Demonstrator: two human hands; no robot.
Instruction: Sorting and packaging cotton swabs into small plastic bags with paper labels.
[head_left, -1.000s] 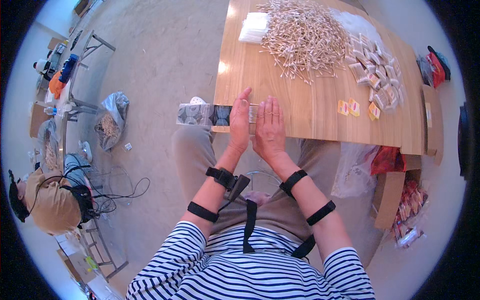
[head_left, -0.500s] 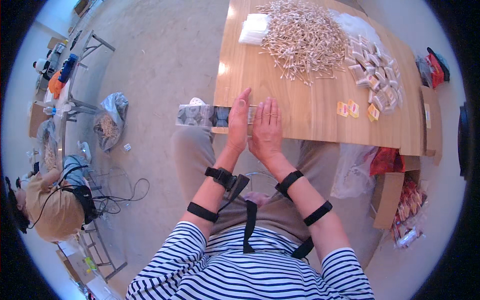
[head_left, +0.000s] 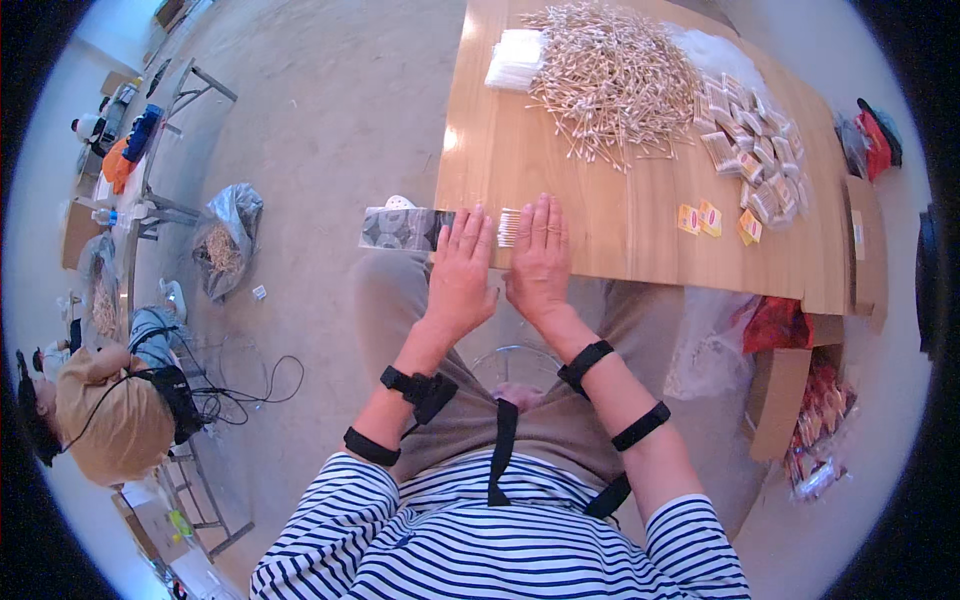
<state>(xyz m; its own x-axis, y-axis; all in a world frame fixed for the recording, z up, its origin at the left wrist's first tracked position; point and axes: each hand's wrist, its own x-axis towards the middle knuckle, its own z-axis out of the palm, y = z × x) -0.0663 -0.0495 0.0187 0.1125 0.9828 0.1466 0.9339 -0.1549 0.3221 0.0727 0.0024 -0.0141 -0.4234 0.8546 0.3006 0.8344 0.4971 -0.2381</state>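
Observation:
A small row of cotton swabs (head_left: 508, 228) lies on the wooden table (head_left: 610, 225) near its front edge, between my two hands. My left hand (head_left: 462, 275) is palm down with its fingers stretched out, just left of the swabs. Beneath its fingertips or beside them is a grey packet with dark round shapes (head_left: 400, 228), which juts out past the table's left edge. My right hand (head_left: 540, 255) rests flat with straight fingers close along the right side of the swabs. I see nothing gripped in either hand.
A big heap of loose cotton swabs (head_left: 610, 85) covers the far table, beside white plastic bags (head_left: 517, 58). Filled swab packs (head_left: 755, 150) are piled right, near yellow-and-orange cards (head_left: 710, 218). Cardboard boxes (head_left: 780, 400) stand below right. Another person (head_left: 110, 410) sits far left.
My left hand has turned from on edge to palm down and drawn back to the left, baring more of the swabs. My right hand stays nearly in place beside them.

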